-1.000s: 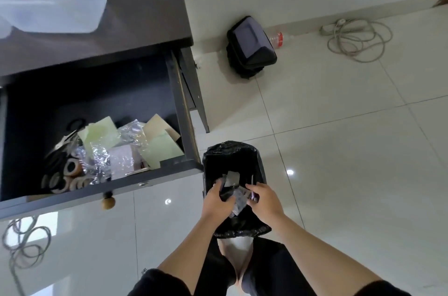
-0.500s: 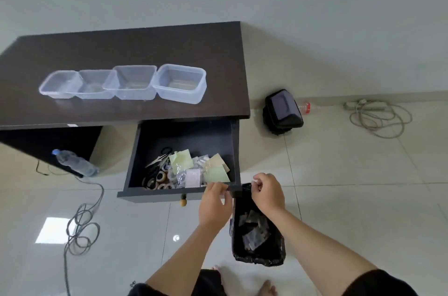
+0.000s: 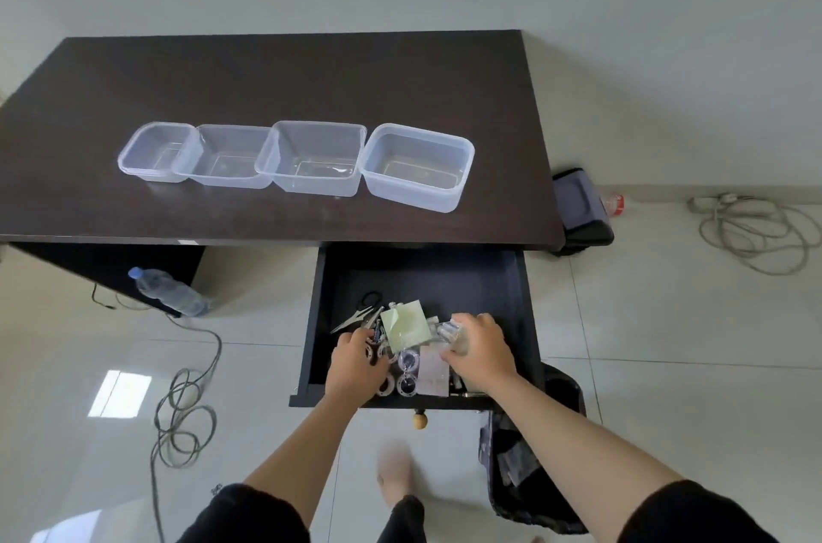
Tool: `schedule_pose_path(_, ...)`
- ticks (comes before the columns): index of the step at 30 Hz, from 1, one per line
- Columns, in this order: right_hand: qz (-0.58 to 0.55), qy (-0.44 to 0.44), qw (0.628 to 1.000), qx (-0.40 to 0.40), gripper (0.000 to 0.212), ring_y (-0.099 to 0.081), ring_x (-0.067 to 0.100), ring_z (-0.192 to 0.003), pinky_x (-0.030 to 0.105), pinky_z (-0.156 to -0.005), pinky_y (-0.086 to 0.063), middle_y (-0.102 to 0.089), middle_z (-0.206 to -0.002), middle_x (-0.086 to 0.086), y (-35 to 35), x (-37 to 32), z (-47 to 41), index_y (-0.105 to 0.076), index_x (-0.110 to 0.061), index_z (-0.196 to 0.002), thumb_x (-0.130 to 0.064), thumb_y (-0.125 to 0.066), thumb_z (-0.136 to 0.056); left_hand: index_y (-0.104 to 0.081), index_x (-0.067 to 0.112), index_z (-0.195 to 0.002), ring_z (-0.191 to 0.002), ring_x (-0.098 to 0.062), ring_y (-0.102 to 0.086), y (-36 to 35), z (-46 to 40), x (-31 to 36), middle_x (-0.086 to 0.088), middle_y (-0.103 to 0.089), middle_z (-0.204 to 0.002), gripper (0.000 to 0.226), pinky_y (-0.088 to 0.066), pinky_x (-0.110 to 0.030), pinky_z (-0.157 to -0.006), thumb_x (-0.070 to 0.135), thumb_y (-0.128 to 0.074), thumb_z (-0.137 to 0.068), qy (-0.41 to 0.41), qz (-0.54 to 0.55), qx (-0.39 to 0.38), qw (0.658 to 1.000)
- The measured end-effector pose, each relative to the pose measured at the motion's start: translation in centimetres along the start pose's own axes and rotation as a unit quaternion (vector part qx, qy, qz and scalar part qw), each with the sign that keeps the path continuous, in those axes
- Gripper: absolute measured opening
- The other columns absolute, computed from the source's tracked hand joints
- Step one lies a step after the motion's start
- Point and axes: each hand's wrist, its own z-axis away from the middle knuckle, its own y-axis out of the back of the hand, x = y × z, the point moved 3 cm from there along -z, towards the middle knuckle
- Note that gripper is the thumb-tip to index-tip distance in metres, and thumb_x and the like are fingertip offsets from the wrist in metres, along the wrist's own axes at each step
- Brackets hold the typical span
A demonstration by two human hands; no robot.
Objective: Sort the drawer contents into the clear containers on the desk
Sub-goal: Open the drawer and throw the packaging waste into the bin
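Both hands are down in the open dark drawer: my left hand rests, fingers curled, on the tape rolls near its front edge (whether it grips one I cannot tell), and my right hand grasps a crinkled clear plastic wrapper. Four clear plastic containers stand in a row mid-desk.
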Motion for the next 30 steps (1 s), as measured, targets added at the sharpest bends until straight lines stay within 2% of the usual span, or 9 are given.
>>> schedule_pose_path(3,0.058,-0.017,0.998,-0.019,0.091,-0.036,0.025,-0.128,0.039,-0.101,-0.043,-0.035,-0.137,0.005,0.0,0.3,-0.3,-0.032,-0.034,-0.144,-0.050,-0.078,-0.067,-0.040,0.024,-0.139,-0.126,-0.025,-0.041,-0.1,-0.8,0.5,-0.004,-0.038,-0.142,0.063,-0.046,-0.037,-0.098,0.028,-0.067,-0.083,-0.044,-0.039,-0.037,0.998)
schedule_pose_path(7,0.072,-0.055,0.993,-0.073,0.100,-0.028,0.027,-0.136,0.043,-0.106,-0.039,-0.022,-0.147,0.005,-1.8,0.3,-1.8,-0.027,-0.038,-0.146,-0.047,-0.082,-0.063,-0.023,0.032,-0.147,-0.141,-0.030,-0.015,-0.7,-3.3,-1.0,-0.002,-0.012,-0.156,0.092,-0.040,-0.045,-0.104,0.037,-0.077,-0.072,-0.032,-0.129,-0.116,0.984)
schedule_pose_path(10,0.122,-0.057,0.989,-0.064,0.085,-0.032,0.024,-0.126,0.037,-0.100,-0.042,-0.031,-0.138,0.000,-2.0,0.4,-2.4,-0.043,-0.034,-0.135,-0.047,-0.083,-0.061,-0.016,0.033,-0.148,-0.141,-0.031,-0.007,-1.2,-3.9,-2.0,-0.001,-0.004,-0.157,0.100,-0.039,-0.046,-0.105,0.034,-0.079,-0.070,-0.035,-0.136,-0.135,0.981)
schedule_pose_path(12,0.122,-0.059,0.989,-0.051,0.064,-0.037,0.020,-0.114,0.033,-0.087,-0.043,-0.038,-0.127,-0.003,-1.9,0.5,-2.9,-0.053,-0.031,-0.117,-0.044,-0.084,-0.062,-0.014,0.034,-0.147,-0.141,-0.029,-0.007,-1.5,-4.0,-2.5,0.000,-0.003,-0.157,0.100,-0.041,-0.045,-0.104,0.034,-0.078,-0.070,-0.046,-0.144,-0.127,0.980)
schedule_pose_path(15,0.049,-0.083,0.995,-0.028,0.036,-0.047,0.016,-0.092,0.028,-0.067,-0.042,-0.049,-0.109,-0.004,-1.1,0.7,-3.4,-0.050,-0.026,-0.087,-0.031,-0.080,-0.068,-0.014,0.034,-0.147,-0.141,-0.028,-0.006,-1.6,-4.0,-2.5,0.000,-0.003,-0.156,0.099,-0.042,-0.046,-0.103,0.035,-0.077,-0.071,-0.050,-0.142,-0.122,0.981)
schedule_pose_path(18,-0.037,-0.105,0.993,0.048,0.009,-0.059,0.020,-0.076,0.029,-0.054,-0.044,-0.060,-0.083,-0.005,0.3,0.6,-3.8,-0.055,-0.015,-0.078,-0.009,-0.062,-0.080,-0.015,0.032,-0.147,-0.142,-0.029,-0.004,-1.4,-3.9,-2.4,-0.001,-0.004,-0.157,0.095,-0.039,-0.048,-0.105,0.036,-0.075,-0.073,-0.053,-0.135,-0.123,0.982)
schedule_pose_path(21,-0.066,-0.107,0.988,0.093,0.014,-0.063,0.021,-0.078,0.032,-0.063,-0.052,-0.066,-0.081,-0.002,2.1,0.7,-3.6,-0.061,-0.014,-0.084,-0.003,-0.054,-0.086,-0.015,0.031,-0.148,-0.143,-0.031,-0.004,-1.2,-3.5,-2.3,-0.004,-0.004,-0.158,0.093,-0.035,-0.050,-0.107,0.039,-0.072,-0.076,-0.054,-0.134,-0.124,0.982)
schedule_pose_path(26,-0.096,-0.090,0.983,0.127,0.014,-0.058,0.017,-0.078,0.023,-0.061,-0.042,-0.062,-0.079,-0.004,5.4,2.0,-2.2,-0.060,-0.018,-0.087,-0.005,-0.057,-0.088,-0.016,0.025,-0.149,-0.143,-0.032,-0.010,-0.8,-2.0,-1.4,-0.006,-0.006,-0.158,0.087,-0.034,-0.051,-0.109,0.047,-0.064,-0.081,-0.044,-0.164,-0.102,0.980)
schedule_pose_path(30,-0.111,-0.090,0.984,0.110,0.010,-0.063,0.019,-0.084,0.031,-0.072,-0.054,-0.065,-0.088,0.000,7.4,3.8,-0.5,-0.061,-0.016,-0.081,-0.009,-0.067,-0.084,-0.025,0.021,-0.146,-0.143,-0.032,-0.013,-1.7,0.2,0.5,-0.008,-0.014,-0.157,0.077,-0.028,-0.050,-0.112,0.052,-0.058,-0.084,-0.043,-0.143,-0.075,0.986)
